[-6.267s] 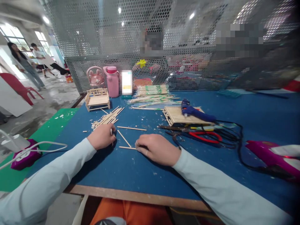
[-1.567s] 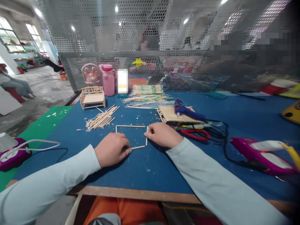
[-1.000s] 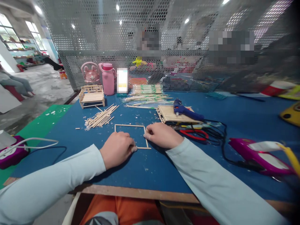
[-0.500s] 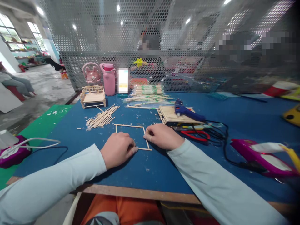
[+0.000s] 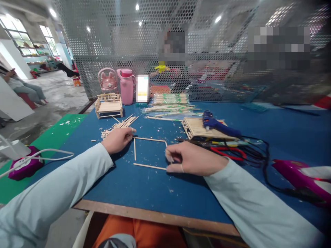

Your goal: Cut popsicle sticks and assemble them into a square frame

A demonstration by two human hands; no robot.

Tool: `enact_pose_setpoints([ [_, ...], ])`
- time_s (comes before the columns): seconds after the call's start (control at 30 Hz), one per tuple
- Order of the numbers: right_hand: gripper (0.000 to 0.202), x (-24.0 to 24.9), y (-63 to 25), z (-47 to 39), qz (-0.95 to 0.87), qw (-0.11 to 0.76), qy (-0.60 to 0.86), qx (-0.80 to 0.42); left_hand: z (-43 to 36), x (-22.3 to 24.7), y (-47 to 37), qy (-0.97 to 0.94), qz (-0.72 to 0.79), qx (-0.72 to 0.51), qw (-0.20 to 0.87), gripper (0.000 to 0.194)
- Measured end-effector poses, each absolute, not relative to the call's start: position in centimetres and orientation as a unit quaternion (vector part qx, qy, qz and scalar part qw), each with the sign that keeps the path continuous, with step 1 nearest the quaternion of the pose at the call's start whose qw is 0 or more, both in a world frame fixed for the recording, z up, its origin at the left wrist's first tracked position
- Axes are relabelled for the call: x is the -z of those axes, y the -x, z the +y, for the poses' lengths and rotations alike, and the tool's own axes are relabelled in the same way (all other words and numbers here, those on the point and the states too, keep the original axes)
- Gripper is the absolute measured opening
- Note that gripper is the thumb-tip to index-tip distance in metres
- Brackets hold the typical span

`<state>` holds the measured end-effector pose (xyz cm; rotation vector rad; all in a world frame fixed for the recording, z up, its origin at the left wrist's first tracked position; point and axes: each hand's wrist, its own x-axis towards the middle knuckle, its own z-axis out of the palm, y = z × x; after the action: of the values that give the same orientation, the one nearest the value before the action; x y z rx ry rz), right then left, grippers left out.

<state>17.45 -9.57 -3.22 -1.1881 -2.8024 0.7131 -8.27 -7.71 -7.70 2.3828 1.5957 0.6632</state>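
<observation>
Four thin wooden sticks lie as a rectangle on the blue tabletop; the top stick (image 5: 150, 139), left stick (image 5: 134, 150) and bottom stick (image 5: 149, 166) show well. My left hand (image 5: 117, 140) is closed at the upper left corner, its fingertips pressed together; whether they hold anything is hidden. My right hand (image 5: 195, 159) curls over the right stick (image 5: 166, 144), covering most of it, with the thumb by the bottom stick's right end. A gap shows between the bottom and left sticks. Behind my left hand lies a pile of loose sticks (image 5: 129, 121).
A small wooden bench model (image 5: 108, 106), pink bottle (image 5: 126, 89) and lit phone (image 5: 142, 89) stand at the back. A blue glue gun (image 5: 219, 126) rests on a slatted wooden piece (image 5: 192, 129). Red-handled pliers (image 5: 229, 151), cables and a purple power strip (image 5: 297, 174) are right.
My left hand has moved from the bottom stick up and left to the upper left corner. My right hand has shifted slightly down, its thumb now beside the bottom stick. The view has turned a little.
</observation>
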Motion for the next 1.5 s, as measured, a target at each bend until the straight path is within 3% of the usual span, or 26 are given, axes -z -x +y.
enact_pose_setpoints([
  [0.13, 0.014, 4.1, -15.8, -10.7, -0.925, 0.015, 0.344, -0.16, -8.6, 7.5, 7.2, -0.775, 0.583, -0.235, 0.059, 0.027],
  [0.2, 0.013, 4.6, -15.4, -10.9, -0.933, 0.018, 0.33, -0.143, -9.1, 7.4, 6.7, -0.759, 0.608, -0.228, 0.058, 0.036],
  [0.3, 0.012, 5.0, -15.2, -10.9, -0.934, 0.019, 0.328, -0.136, -9.6, 7.4, 6.2, -0.747, 0.628, -0.205, 0.076, 0.048],
  [0.83, 0.014, 5.2, -15.1, -11.0, -0.929, 0.04, 0.356, -0.096, -9.3, 7.7, 6.7, -0.74, 0.609, -0.246, 0.146, 0.059],
  [1.5, 0.017, 5.4, -14.8, -10.9, -0.923, 0.062, 0.36, -0.118, -9.5, 7.7, 6.7, -0.746, 0.602, -0.249, 0.138, 0.057],
])
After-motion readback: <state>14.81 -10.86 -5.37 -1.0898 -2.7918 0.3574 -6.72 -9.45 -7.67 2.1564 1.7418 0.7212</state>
